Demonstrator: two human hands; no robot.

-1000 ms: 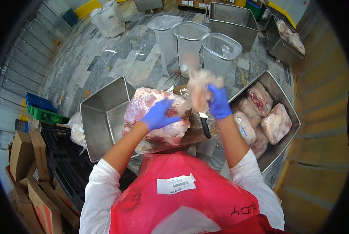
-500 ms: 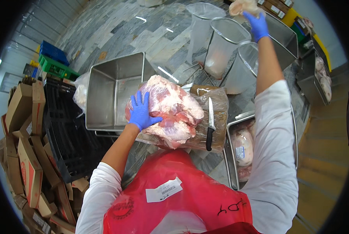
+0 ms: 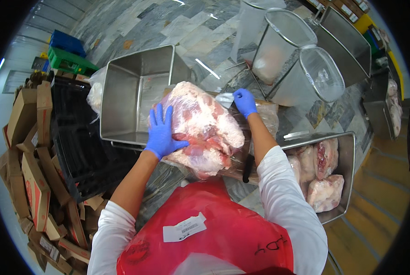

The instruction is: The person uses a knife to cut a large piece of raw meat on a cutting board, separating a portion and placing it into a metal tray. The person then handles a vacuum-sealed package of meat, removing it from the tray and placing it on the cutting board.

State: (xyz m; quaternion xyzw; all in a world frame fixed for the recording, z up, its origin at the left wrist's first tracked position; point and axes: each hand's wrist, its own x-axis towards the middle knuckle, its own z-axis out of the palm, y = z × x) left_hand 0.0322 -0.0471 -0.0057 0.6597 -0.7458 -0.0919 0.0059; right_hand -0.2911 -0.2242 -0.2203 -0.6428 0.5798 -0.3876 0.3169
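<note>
A large piece of raw meat (image 3: 205, 119) with pink flesh and white fat lies on a plastic-covered board (image 3: 267, 117). My left hand (image 3: 164, 133), in a blue glove, is spread open on the meat's left side. My right hand (image 3: 245, 103), also gloved, is closed at the board's far right, touching a flat, pale silvery item (image 3: 224, 100) that I cannot make out clearly. A black-handled knife (image 3: 248, 169) lies right of the meat, partly hidden by my right arm.
A steel tub (image 3: 122, 130) stands at the left, another holding bagged meat (image 3: 325, 192) at the right. Bag-lined stands (image 3: 324, 73) and more steel tubs (image 3: 351, 41) are at the back right. Flattened cardboard (image 3: 38, 188), a black pallet (image 3: 79, 151) and green crates (image 3: 67, 59) fill the left side.
My right hand has come back from the far right bins to the board, and the pale piece it held is gone from it. My left hand has stayed on the meat.
</note>
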